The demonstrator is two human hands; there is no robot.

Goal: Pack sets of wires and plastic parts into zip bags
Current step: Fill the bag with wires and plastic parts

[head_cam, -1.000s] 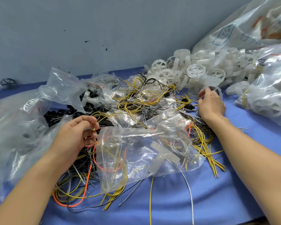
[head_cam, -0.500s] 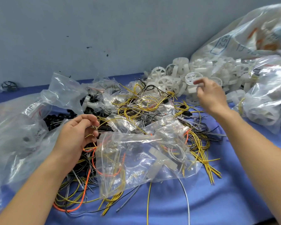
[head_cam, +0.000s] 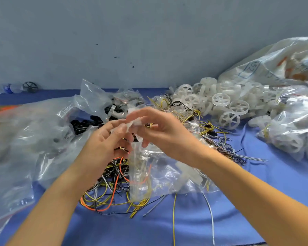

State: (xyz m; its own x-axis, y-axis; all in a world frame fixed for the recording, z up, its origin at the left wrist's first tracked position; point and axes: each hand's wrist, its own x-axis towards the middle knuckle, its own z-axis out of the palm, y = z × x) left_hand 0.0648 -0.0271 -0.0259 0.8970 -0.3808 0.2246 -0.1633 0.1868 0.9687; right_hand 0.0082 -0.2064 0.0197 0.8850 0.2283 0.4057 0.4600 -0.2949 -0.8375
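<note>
One white part [head_cam: 135, 121]: pinched in fingertips of the right hand [head_cam: 164, 132] above mid-tabletop, meeting the left hand [head_cam: 103, 144], whose curled fingers seem to pinch the bag [head_cam: 138, 173] at its mouth, though blur leaves this unsure. The bag hangs over wires [head_cam: 114, 190] toward the near edge. Handling: hold the mouth wide and slip the part in flat, clear of wire ends.

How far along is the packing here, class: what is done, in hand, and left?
Done: filled bags lie at the right. In hand: the right hand pinches a white plastic part over the zip bag held by the left hand. Left: loose wires and white wheels lie unpacked.
</note>
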